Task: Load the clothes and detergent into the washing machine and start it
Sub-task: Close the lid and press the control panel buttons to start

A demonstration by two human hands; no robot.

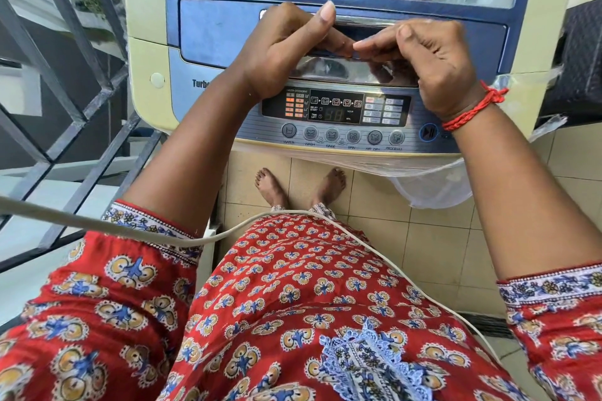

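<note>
Top-loading washer (325, 52) seen from above, blue lid (211, 29) closed, with the person standing barefoot at its front. Left hand (286, 49) and right hand (430, 58) meet at the lid's chrome handle (358, 21) — fingers of both curled into the recess, fingertips nearly touching, left thumb raised. Control panel (335, 111) lies just below the wrists; its display is lit. A red thread band (472, 111) circles the right wrist. A white cable (195, 238) crosses the red printed dress (293, 303).
</note>
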